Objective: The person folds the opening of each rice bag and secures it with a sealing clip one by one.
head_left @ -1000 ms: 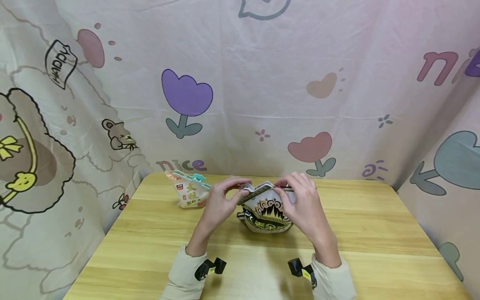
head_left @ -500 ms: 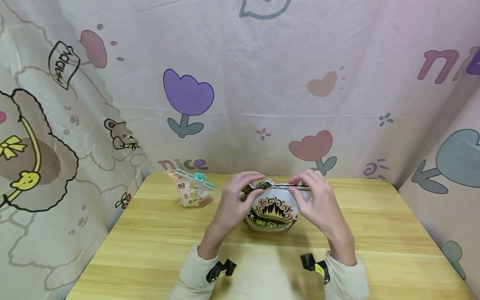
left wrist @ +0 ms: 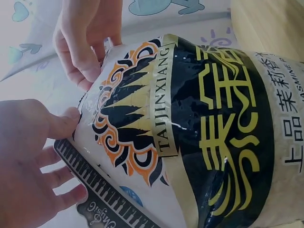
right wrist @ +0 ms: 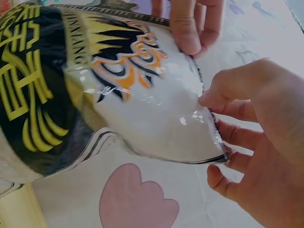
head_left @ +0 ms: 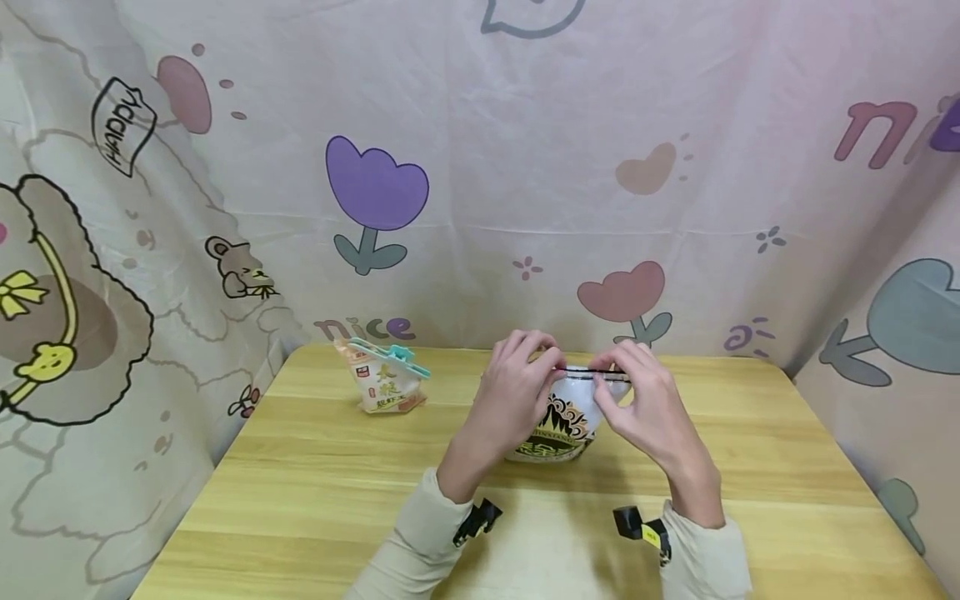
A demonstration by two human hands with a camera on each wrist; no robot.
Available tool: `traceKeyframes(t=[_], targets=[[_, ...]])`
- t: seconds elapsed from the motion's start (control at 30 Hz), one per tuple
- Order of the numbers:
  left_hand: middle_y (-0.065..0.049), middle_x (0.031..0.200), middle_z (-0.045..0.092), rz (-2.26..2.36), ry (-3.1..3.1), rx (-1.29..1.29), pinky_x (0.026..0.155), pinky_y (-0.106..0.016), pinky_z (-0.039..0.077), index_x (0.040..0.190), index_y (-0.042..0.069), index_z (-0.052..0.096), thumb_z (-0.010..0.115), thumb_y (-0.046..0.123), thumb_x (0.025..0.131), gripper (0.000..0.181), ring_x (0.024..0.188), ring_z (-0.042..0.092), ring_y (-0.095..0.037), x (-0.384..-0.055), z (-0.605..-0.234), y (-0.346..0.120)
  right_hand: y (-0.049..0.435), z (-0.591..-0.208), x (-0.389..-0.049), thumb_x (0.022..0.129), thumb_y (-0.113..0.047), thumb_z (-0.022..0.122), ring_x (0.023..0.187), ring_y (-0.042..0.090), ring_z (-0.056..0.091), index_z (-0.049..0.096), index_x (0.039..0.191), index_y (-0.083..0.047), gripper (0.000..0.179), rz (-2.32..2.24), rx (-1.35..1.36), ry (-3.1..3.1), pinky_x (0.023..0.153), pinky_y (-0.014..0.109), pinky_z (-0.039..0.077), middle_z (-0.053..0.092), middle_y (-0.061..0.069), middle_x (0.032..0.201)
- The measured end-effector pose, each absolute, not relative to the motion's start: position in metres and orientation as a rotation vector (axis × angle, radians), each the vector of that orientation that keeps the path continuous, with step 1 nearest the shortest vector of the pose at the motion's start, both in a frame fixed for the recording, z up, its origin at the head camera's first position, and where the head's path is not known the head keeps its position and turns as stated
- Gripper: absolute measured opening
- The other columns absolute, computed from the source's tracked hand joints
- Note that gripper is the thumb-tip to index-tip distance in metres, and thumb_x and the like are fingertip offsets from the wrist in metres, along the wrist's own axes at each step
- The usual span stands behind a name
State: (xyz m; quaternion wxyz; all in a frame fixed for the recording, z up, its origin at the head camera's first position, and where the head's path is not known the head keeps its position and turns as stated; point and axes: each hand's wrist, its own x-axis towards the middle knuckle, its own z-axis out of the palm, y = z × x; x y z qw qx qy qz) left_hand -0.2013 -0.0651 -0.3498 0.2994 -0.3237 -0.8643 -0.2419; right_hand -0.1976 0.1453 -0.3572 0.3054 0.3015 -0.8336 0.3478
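Observation:
A rice bag [head_left: 564,425], white with a black and gold "TAIJINXIANG" print, stands upright on the table. My left hand [head_left: 513,387] pinches the left part of its top edge between thumb and fingers. Farther right along that edge, my right hand [head_left: 641,396] pinches it with thumb and fingertips. A dark bag clip [left wrist: 102,183] with piano keys and the word "Music" lies along the left part of the bag's top, beside the left fingers in the left wrist view. The left hand hides this clip in the head view.
To the left on the wooden table [head_left: 315,475] stands a smaller bag [head_left: 386,383] with a teal clip [head_left: 397,357] across its slanted top. A printed curtain [head_left: 487,167] hangs behind the table and along both sides.
The left hand has moved right along the bag's top edge, closer to the right hand. My right hand has shifted slightly right. The dark clip has gone out of sight in the head view.

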Motion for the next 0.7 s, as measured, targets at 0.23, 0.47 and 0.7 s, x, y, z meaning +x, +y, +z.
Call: traceKeyframes(t=[0.23,0.47,0.7], targets=[[-0.002,0.11,0.062,-0.515,-2.3,-0.816,0.093,-0.038,0.045,0.095,0.014,0.065,0.07,0.014,0.098,0.006,0.104,0.054,-0.022,-0.209,-0.349,-0.065,0.141,-0.35,-0.21,0.083,-0.001,0.068,0.085,0.015,0.051,0.065,0.09,-0.012,0.014,0.865,0.863,-2.173,0.077,0.029,0.039,0.061,-0.003,0.088],[-0.001,0.104,0.062,-0.498,-2.281,-0.771,0.09,-0.041,0.046,0.093,0.013,0.062,0.072,0.012,0.096,0.01,0.1,0.056,-0.023,-0.228,-0.351,-0.069,0.135,-0.344,-0.227,0.084,0.0,0.068,0.084,0.016,0.051,0.064,0.091,-0.011,0.013,0.821,0.89,-2.181,0.078,0.034,0.038,0.06,-0.003,0.086],[0.0,0.101,0.061,-0.554,-2.306,-0.729,0.092,-0.042,0.046,0.096,0.012,0.063,0.066,0.013,0.099,0.005,0.099,0.056,-0.021,-0.245,-0.348,-0.073,0.129,-0.337,-0.246,0.085,-0.002,0.069,0.084,0.02,0.052,0.066,0.09,-0.009,0.009,0.778,0.872,-2.182,0.077,0.039,0.038,0.061,0.0,0.086]])
